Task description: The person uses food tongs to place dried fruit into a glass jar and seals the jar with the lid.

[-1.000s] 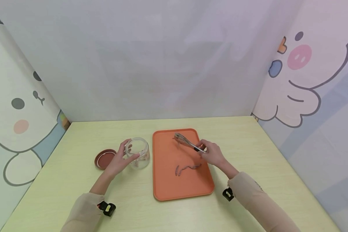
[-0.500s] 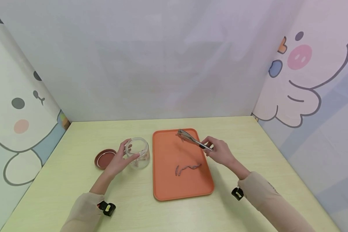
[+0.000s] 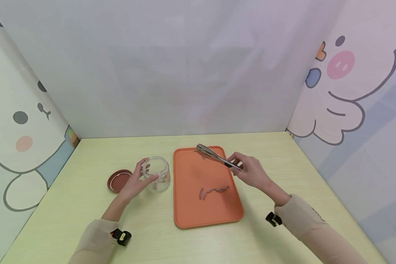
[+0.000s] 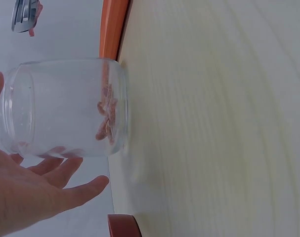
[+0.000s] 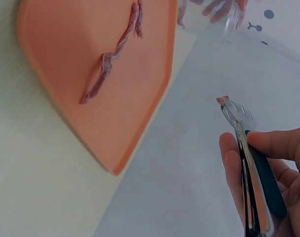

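The left hand [image 3: 132, 187] is grasping a clear glass jar [image 3: 160, 185], its thumb and fingers spreading to opposite sides near the rim. The jar is standing upright on the tabletop [image 3: 151, 234], just beside the left edge of an orange tray [image 3: 208, 216], and its mouth is lying uncovered. In the left wrist view, several reddish pieces [image 4: 107, 113] are resting at the bottom of the jar.

The right hand [image 3: 250, 172] is gripping a pair of metal tongs [image 3: 212, 153] by the dark handle, fingers and thumb closing on it from both sides. The tongs are hanging over the far part of the tray, clear of its surface and pointing leftward. In the right wrist view, a small reddish morsel [image 5: 222, 99] is protruding from the tips of the tongs.

On the tray, dark reddish strips [image 3: 216, 190] are lying near the middle, a wavy line with short lengths at its left end. A reddish-brown lid [image 3: 119, 182] is sitting on the tabletop to the left of the jar, its inner side facing up. Both forearms are wearing beige sleeves [image 3: 97, 234]. Cartoon figures [image 3: 343, 95] are showing on the side walls.
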The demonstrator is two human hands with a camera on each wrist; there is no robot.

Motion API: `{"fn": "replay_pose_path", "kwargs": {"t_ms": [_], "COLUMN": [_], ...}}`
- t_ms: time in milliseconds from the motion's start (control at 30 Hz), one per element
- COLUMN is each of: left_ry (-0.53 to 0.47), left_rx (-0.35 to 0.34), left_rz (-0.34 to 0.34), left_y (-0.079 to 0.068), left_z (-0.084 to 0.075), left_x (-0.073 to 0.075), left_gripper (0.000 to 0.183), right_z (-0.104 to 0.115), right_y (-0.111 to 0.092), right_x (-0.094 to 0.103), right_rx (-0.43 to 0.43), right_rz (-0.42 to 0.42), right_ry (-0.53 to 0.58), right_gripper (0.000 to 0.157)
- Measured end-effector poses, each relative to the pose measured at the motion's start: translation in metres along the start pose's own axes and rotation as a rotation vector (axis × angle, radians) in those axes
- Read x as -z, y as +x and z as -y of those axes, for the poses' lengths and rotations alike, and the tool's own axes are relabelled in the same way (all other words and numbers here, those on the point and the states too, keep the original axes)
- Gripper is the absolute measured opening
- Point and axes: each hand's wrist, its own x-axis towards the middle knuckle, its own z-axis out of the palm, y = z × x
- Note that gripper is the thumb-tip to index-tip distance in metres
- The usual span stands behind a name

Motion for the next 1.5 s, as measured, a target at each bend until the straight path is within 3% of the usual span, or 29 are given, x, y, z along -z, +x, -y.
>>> {"fn": "replay_pose_path", "kwargs": {"t_ms": [667,1000,1500], "left_ry": [0.006,-0.001,-0.001], "left_rx": [0.009,0.01,0.028], "left_rz": [0.005,0.002,0.014], "left_y": [0.001,0.001,0.0], "left_z": [0.0,0.0,-0.001], "left_x": [0.0,0.001,0.002], "left_gripper": [0.079,0.079,0.079], "right_z": [0.038,0.046,0.057], "right_y": [0.018,0.021,0.028], "right_x": [-0.007,-0.024,-0.05], "right_rx": [0.108,0.173,0.172], "right_rz": [0.038,0.041,0.076], "right_ry": [0.016,0.022,0.072], "right_gripper": [0.018,0.018,0.018]}}
